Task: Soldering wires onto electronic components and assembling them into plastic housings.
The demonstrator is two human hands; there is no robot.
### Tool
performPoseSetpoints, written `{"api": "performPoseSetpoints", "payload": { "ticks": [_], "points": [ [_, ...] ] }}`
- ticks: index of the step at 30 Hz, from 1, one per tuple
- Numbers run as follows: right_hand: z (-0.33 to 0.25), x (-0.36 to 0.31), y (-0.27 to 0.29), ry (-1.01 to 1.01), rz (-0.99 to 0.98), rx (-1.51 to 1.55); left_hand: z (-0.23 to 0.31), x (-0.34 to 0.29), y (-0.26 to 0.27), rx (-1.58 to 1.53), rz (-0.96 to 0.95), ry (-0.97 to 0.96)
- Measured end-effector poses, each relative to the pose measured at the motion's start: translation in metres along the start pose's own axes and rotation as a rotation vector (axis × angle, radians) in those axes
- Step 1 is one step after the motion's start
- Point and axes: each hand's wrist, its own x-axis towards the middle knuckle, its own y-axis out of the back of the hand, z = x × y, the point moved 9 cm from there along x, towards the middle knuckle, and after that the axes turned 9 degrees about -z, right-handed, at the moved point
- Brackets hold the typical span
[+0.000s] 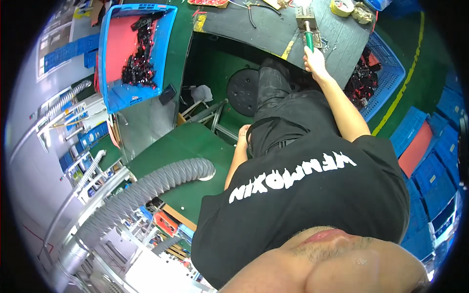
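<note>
At the worktop (232,27), the right hand (315,61) holds a green handle (309,41), grip closed. Left hand (243,135): I cannot tell its grip.

I count my right hand (315,62) and left hand (243,135), two in all; one green-handled tool (309,41); two blue crates (132,99) of black parts (139,71); one tape roll (341,9); one thick grey hose (146,188); two thin silver hoses (71,99). The stacked blue bins (433,172) overlap; number undetermined.

Right arm (343,107) stretched forward, right grip (315,62) curled closed, left grip (243,136) beside the hip (261,139)
</note>
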Motion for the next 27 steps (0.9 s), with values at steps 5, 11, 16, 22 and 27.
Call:
{"api": "performPoseSetpoints", "payload": {
  "ticks": [5, 11, 16, 22, 27],
  "points": [
    [-0.011, -0.002, 0.035, 0.023, 0.125, 0.085, 0.098, 0.034, -0.026, 0.063, -0.014, 0.051],
    [-0.028, 0.021, -0.013, 0.001, -0.035, 0.589, 0.218, 0.082, -0.023, 0.308, 0.058, 0.072],
    [-0.026, 0.028, -0.016, 0.047, 0.112, 0.721, 0.306, 0.118, -0.018, 0.58, 0.016, 0.146],
    [-0.047, 0.055, -0.059, 0.087, 0.259, 0.786, 0.35, 0.233, 0.096, 0.817, -0.18, 0.048],
    [-0.038, 0.044, -0.057, 0.149, 0.336, 0.882, 0.387, 0.218, 0.08, 1.049, -0.214, 0.188]
  ]
}}
